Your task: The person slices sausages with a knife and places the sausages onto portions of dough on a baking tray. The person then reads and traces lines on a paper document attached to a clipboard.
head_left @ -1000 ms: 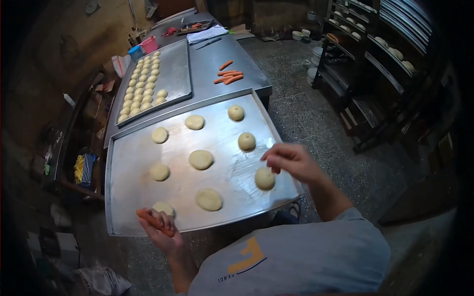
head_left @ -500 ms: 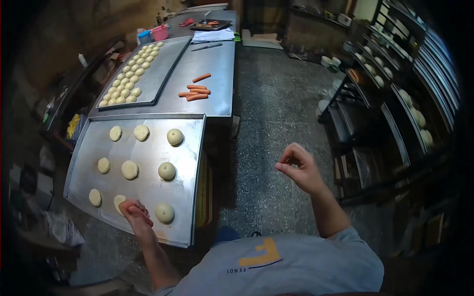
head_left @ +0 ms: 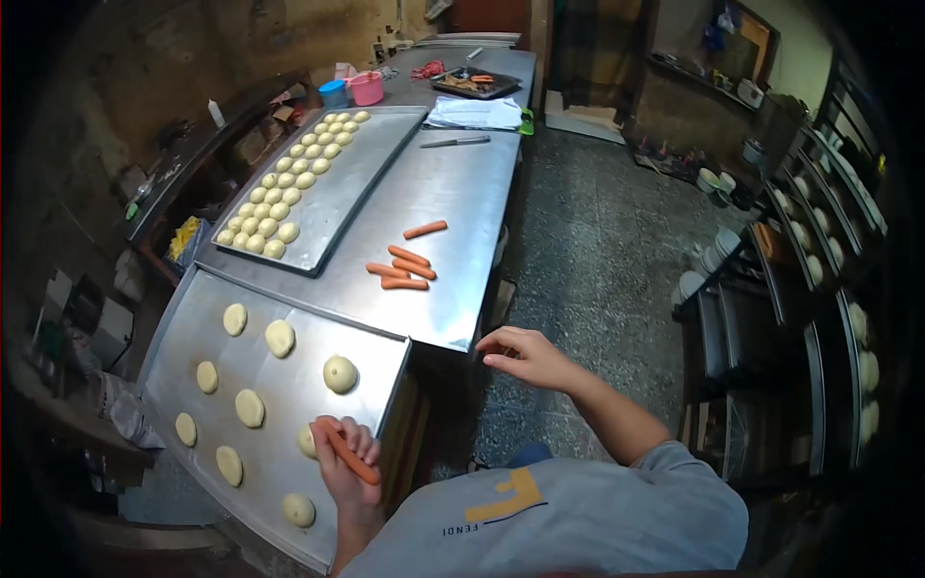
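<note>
My left hand point(head_left: 352, 462) is wrapped round an orange sausage point(head_left: 349, 453) above the right side of the near metal tray point(head_left: 183, 332). Behind that hand, a dough ball point(head_left: 306, 440) is partly hidden. Flattened dough pieces point(head_left: 250, 408) and rounder balls point(head_left: 339, 374) lie spaced out on the tray. My right hand point(head_left: 515, 354) holds nothing and has its fingers apart, near the front corner of the steel table. Several sausages point(head_left: 409, 256) lie on the table beyond it.
A second tray point(head_left: 361, 183) carries many small dough balls at the back left. Beyond are a knife point(head_left: 455, 142), papers point(head_left: 474, 113), a pink cup point(head_left: 367, 89) and a dark tray point(head_left: 475, 84). A rack point(head_left: 814, 356) with dough stands at the right.
The view has turned and moved toward the steel table, showing more of it. My left hand still has the sausage. My right hand has gone from above the near tray to the steel table's corner.
</note>
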`<state>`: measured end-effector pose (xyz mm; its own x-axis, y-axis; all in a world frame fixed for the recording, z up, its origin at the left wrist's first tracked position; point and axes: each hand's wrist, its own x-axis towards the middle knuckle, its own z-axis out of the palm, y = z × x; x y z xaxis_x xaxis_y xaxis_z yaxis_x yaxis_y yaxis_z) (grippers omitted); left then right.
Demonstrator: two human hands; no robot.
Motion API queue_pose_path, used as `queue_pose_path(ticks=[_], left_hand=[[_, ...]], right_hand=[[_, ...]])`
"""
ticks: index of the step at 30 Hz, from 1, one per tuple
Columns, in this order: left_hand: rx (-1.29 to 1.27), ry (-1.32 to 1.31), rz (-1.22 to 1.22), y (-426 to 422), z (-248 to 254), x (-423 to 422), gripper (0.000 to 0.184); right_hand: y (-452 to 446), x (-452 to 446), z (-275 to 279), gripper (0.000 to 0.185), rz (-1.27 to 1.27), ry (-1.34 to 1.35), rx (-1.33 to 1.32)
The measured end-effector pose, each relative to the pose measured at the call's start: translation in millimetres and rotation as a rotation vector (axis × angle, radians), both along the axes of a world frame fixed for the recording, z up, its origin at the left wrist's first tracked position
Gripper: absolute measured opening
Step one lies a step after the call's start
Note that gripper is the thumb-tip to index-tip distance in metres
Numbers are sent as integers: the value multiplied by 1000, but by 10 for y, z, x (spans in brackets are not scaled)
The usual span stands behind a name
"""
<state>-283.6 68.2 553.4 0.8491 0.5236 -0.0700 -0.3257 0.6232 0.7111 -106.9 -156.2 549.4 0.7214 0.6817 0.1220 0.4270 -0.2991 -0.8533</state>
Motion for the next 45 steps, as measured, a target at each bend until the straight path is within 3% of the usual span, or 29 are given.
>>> queue_pose_path(ticks=[3,7,8,9,11,13,14,16,19,26,27,28,31,33,34,37,42,45], left_hand=[[-139,-153,-73,-2,25,319,27],[-63,-87,316,-67,0,658,34],[-72,-74,352,-127,-34,708,34],[-108,-73,394,-197,-53,782,35],[-135,-106,479,-196,-22,1019,36],[-134,-121,581,-232,32,1218,37],[-157,-143,587,-235,50,1342,37],[-211,-164,610,-274,73,1500,38],[-243,-220,649,-323,149,1615,38],[-174,-370,766,-215,182,1331,38],[-139,-400,744,-224,196,1251,39],[-136,-403,769,-248,216,1160,39],[-25,-418,858,-402,257,818,40],[19,-414,895,-582,280,431,41],[31,-372,947,-694,310,194,41],[88,-260,1124,-970,392,-548,43],[380,-248,1210,-1272,270,-1699,42],[358,-235,1300,-1440,331,-2183,42]], right_hand=[[64,704,-107,23,30,3,-69],[409,2141,-159,27,-63,-161,-280],[550,2495,-34,27,-162,74,-376],[592,3102,-429,28,-102,-358,-122],[825,4219,-748,31,-141,-630,-132],[900,5089,-736,35,15,-264,203],[974,5474,-775,35,76,-260,222],[1242,5989,-977,39,-326,-698,-416],[1564,5623,-722,35,-168,-497,-162],[1236,4642,-646,22,122,379,440],[1347,4392,-547,21,126,512,500],[1315,3574,-179,19,170,548,551],[1163,1692,176,20,364,487,469],[974,577,402,24,797,515,4],[909,163,303,29,1021,363,154],[792,-969,386,55,1201,14,436],[739,-2219,230,58,1471,-72,482],[684,-2694,253,58,1556,-71,470]])
